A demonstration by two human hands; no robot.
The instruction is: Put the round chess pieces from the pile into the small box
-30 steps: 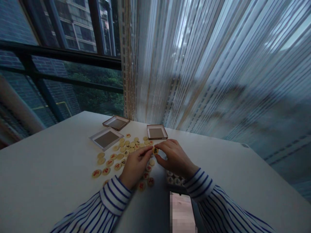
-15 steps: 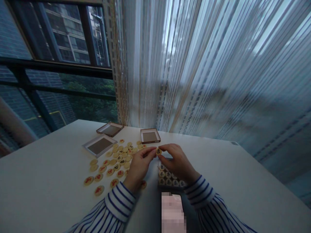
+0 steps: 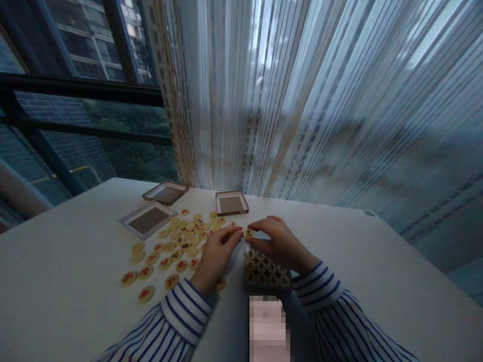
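A round wooden Chinese chess piece (image 3: 248,233) with a dark character is up in front of me. My right hand (image 3: 281,244) pinches it between thumb and forefinger. At its left edge, my left hand (image 3: 217,254) has thumb and fingers closed together on the rim. Below my right hand sits a shallow box (image 3: 266,287) with rows of dark-lettered pieces, partly covered by that hand. Many loose pieces (image 3: 181,265), some red-lettered, some dark and some blank side up, are spread on the table left of my left hand.
An open tray or lid (image 3: 147,219), a brown-edged tray (image 3: 166,193) and another brown-edged one (image 3: 232,203) lie at the back of the white table (image 3: 350,281). A pixelated object (image 3: 268,329) is at the near edge. Behind hang string curtains (image 3: 234,100) beside a window.
My view has shifted slightly, so the table items appear a little higher and further left. The held piece has turned its lettered face more towards me. Both hands stay on it.
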